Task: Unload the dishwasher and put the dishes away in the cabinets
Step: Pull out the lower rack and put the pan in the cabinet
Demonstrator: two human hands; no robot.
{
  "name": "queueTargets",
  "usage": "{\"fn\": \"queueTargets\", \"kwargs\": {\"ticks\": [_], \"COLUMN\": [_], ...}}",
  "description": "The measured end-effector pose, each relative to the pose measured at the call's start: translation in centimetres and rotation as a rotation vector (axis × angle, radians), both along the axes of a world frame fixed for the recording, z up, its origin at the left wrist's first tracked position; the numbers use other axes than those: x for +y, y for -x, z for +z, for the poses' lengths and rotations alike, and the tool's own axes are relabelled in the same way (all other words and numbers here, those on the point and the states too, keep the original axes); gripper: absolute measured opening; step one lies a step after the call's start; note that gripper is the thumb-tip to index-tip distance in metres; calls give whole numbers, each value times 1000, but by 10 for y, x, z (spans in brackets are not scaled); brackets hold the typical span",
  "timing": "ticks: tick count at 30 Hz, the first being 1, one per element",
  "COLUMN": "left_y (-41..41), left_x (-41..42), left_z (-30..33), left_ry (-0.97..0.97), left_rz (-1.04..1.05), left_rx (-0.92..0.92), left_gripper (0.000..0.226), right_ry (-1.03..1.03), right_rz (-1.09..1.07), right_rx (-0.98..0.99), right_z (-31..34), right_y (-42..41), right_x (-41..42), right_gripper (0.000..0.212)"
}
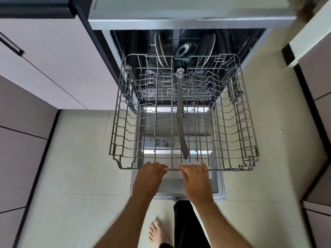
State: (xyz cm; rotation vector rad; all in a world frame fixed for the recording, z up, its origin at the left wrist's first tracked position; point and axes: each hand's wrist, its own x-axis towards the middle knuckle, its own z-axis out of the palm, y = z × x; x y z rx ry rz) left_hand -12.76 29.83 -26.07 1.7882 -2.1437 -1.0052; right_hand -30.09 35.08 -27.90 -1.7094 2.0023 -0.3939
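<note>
Both hands are working at the front rim of the grey wire upper rack (184,122): I am curling my left hand (152,171) and right hand (194,173) around its front bar. Beyond them, the rack is sitting pulled out and empty. Farther back, dark round plates (161,49) are standing in the lower rack inside the tub. Shoving unevenly could be jamming the runners, rattling those plates.
</note>
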Motion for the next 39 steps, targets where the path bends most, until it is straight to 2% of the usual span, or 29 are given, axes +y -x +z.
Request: {"fn": "queueTargets", "kwargs": {"ticks": [4,8,10,14,17,23,28,34,39], "left_y": [1,1,1,0,-1,-5,3,7,11], "left_x": [-2,3,3,3,4,2,-12,-69,-73], "left_z": [-8,-17,-24,-35,-40,-48,-52,-46,-47], "left_ry": [21,94,121,186,272,340,364,314,347], "left_rz": [-13,26,46,31,33,21,42,16,17], "left_rx": [4,84,112,100,92,59,50,62,62], "left_gripper": [28,51,55,52,45,48,51,25,38], "right_ry": [53,78,71,100,126,130,151,114,105], "right_rz": [6,-120,-193,-234,-214,-97,-67,-50,-54], "right_rx": [22,49,56,0,-24,-35,-48,-86,-102], "right_z": [-4,-12,-17,-21,-23,-26,-24,-19,-24], "right_y": [2,5,7,6,5,8,20,26,28], "right_x": [1,2,2,0,-3,-10,-31,-80,-90], "right_gripper": [48,37,36,31,8,13,9,7,6]}}
